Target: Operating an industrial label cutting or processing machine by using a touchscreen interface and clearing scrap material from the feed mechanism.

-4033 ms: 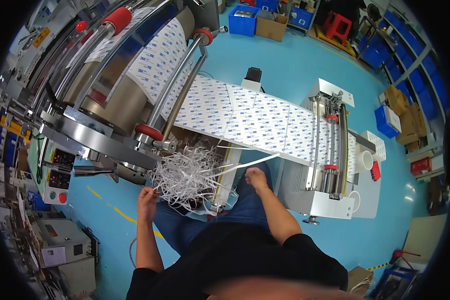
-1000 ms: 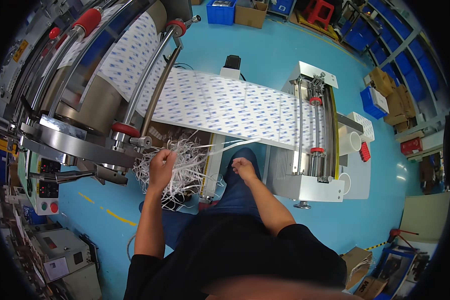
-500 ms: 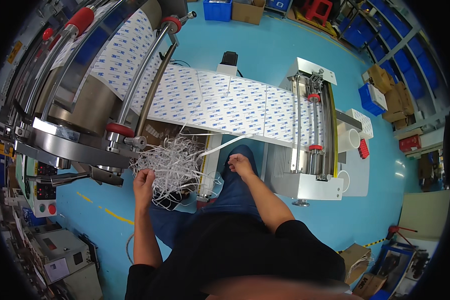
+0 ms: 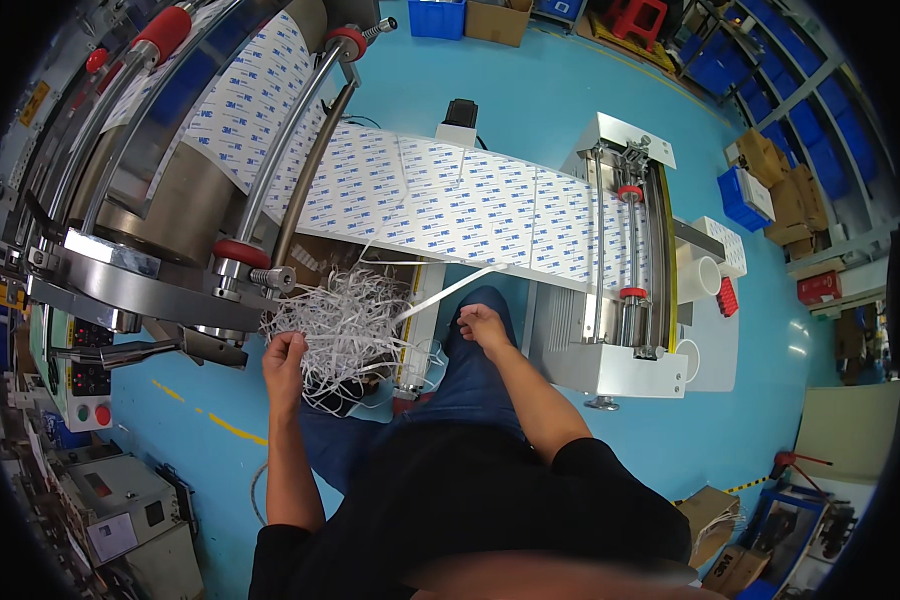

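My left hand [image 4: 284, 358] is closed in a pinch at the left side of a tangled heap of thin white strips [image 4: 340, 335]. Whether a strip sits between its fingertips is too small to tell. Over my right knee, my right hand [image 4: 482, 328] has its fingers curled together, and anything in them is hidden. A wide white sheet with blue print [image 4: 430, 200] stretches from the roller machine [image 4: 170, 210] on the left to a smaller roller unit [image 4: 610, 370] on the right. One narrow white strip [image 4: 450, 295] slants from the sheet's near edge down to the heap.
A metal lever [image 4: 160, 350] and a control panel with buttons [image 4: 92, 385] are at the left. White cardboard-like tubes [image 4: 700, 278] and a red block [image 4: 727, 297] lie beyond the right unit. A cardboard box [image 4: 708, 520] stands at the lower right.
The thin strand along the sheet's near edge has shifted a little, and the sheet's cross lines sit slightly further right. My left hand has risen slightly; my right hand stays put.
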Available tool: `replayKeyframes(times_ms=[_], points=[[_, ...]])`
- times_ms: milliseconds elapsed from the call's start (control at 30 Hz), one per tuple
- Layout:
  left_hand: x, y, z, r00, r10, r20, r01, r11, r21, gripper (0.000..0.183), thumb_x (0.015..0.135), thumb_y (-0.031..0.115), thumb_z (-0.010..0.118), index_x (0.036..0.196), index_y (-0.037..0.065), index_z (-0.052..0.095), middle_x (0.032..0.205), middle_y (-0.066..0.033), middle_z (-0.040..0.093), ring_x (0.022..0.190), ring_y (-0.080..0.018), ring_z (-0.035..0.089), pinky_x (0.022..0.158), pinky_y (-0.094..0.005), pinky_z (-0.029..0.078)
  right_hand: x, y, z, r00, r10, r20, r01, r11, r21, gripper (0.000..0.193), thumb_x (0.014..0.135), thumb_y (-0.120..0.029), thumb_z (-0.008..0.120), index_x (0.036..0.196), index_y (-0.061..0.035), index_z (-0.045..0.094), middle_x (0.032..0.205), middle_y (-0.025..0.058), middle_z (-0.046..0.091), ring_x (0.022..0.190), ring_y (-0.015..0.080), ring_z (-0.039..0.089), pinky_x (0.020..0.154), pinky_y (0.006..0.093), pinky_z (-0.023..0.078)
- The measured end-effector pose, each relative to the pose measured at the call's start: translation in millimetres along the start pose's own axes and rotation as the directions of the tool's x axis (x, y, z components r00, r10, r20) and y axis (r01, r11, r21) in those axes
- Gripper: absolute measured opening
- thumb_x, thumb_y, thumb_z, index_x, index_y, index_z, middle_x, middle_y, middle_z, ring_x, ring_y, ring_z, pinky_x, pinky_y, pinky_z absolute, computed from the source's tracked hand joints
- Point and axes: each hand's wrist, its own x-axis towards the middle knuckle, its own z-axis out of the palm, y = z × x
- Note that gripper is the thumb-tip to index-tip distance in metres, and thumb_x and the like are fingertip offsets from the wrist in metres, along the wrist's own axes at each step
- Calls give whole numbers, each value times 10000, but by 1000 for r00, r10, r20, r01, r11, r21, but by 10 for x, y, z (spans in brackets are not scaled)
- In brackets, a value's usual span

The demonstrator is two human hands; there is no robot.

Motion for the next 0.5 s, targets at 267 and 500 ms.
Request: replayKeyframes(times_ms=[267, 500], points=[[-10, -7, -25, 999, 21, 31, -20, 999, -35, 134, 900, 140, 574, 880, 8, 580, 795, 8, 566, 738, -62, 488, 696, -207, 402, 8, 12, 2, 1000, 9, 3, -9, 1000, 5, 123, 868, -133, 555, 970, -69, 579, 849, 44, 612, 686, 115, 564, 606, 246, 476], [-36, -40, -189, 999, -3, 53, 4, 1000, -20, 97, 898, 118, 571, 867, 26, 577, 788, 25, 560, 722, -47, 478, 675, -194, 387, 1, -14, 55, 1000, 9, 6, -9, 1000, -14, 116, 874, -137, 556, 963, -68, 581, 849, 42, 612, 687, 113, 562, 606, 244, 475]])
